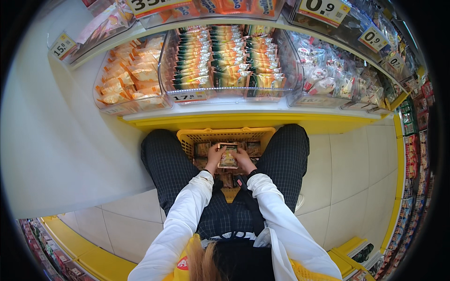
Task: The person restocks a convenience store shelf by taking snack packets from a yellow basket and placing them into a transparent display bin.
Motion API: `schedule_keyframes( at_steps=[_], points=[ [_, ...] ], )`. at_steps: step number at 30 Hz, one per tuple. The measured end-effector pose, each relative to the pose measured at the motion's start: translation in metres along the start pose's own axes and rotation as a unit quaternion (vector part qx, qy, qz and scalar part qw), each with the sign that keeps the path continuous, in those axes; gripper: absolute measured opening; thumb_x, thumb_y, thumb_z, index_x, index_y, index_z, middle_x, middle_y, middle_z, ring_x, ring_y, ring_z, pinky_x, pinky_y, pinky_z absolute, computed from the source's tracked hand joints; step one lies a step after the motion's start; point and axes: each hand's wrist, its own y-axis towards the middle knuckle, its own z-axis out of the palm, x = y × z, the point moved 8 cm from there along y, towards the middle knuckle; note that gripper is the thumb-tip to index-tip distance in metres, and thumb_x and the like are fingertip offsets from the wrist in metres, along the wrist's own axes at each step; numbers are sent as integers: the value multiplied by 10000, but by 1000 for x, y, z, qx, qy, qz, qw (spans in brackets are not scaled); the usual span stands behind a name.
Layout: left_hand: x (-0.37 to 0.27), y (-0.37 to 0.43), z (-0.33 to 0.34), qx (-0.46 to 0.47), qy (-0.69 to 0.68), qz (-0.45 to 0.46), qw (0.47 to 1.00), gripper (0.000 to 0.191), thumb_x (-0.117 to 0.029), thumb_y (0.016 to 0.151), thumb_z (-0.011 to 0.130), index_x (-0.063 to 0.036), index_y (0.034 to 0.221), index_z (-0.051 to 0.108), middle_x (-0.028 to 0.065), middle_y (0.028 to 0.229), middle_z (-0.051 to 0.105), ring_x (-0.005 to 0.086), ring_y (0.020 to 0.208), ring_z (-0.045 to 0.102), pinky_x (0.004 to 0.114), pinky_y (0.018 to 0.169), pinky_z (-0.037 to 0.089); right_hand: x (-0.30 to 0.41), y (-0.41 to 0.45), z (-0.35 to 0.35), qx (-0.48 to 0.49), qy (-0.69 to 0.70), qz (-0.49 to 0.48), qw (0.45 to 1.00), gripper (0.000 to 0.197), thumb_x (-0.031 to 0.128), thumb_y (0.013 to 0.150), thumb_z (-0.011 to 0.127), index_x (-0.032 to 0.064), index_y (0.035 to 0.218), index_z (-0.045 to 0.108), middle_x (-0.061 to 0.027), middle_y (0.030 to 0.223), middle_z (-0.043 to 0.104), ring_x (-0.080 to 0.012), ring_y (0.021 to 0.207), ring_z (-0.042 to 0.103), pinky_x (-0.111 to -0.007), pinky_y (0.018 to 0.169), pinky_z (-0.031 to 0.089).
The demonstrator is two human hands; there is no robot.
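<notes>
Between my knees stands a yellow plastic basket (pixel 226 131) with several dark snack packets (pixel 254 149) in it. Over the basket I hold one flat snack packet (pixel 227 158), dark at the top and pale yellow below. My left hand (pixel 213 156) grips its left edge, with the thumb on the front. On the opposite edge is my right hand (pixel 243 158), its thumb also against the packet. My forearms hide part of the basket's near end.
Ahead is a shelf with a yellow base (pixel 246 121). Its clear bins hold orange-tipped packets (pixel 132 73), rows of green-and-orange packets (pixel 228 63) and clear-wrapped snacks (pixel 321 75). A white panel (pixel 70 140) is at left. Tiled floor (pixel 348 165) and another stocked shelf (pixel 411 158) lie to the right.
</notes>
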Motion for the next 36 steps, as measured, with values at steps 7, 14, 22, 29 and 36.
schedule_keyframes(
  at_steps=[7,14,22,29,36],
  points=[
    [-1,2,-13,-40,-15,57,997,193,-150,772,632,3,875,574,51,722,579,122,594,515,279,534,407,12,-29,28,174,-49,81,980,304,120,761,630,-7,1011,512,-75,882,581,-164,799,550,-292,630,446],
    [25,2,0,32,-37,-83,995,371,-310,778,620,15,949,570,49,774,577,125,660,509,288,595,411,21,-3,7,41,-120,-125,984,277,62,763,609,-19,1011,517,-77,907,578,-162,786,532,-280,689,424],
    [9,-7,28,117,-16,-79,990,233,-182,772,632,-15,919,565,42,829,574,105,673,511,227,524,377,-8,16,-31,-71,-108,-29,991,350,103,767,613,-10,1065,469,-78,900,543,-168,793,506,-280,653,428],
    [33,0,10,36,-76,-122,989,349,-150,771,626,-12,1063,494,60,923,575,146,793,553,259,628,434,11,-18,2,58,-9,30,998,413,66,737,633,26,1087,419,-78,849,565,-160,672,577,-254,525,475],
    [27,-6,21,121,-60,-107,985,355,-165,776,626,-25,1079,505,49,966,568,141,839,552,246,671,440,23,-13,-6,-4,-81,-88,993,443,0,680,647,-1,1066,430,-94,721,563,-129,517,536,-260,427,412]
  ],
)
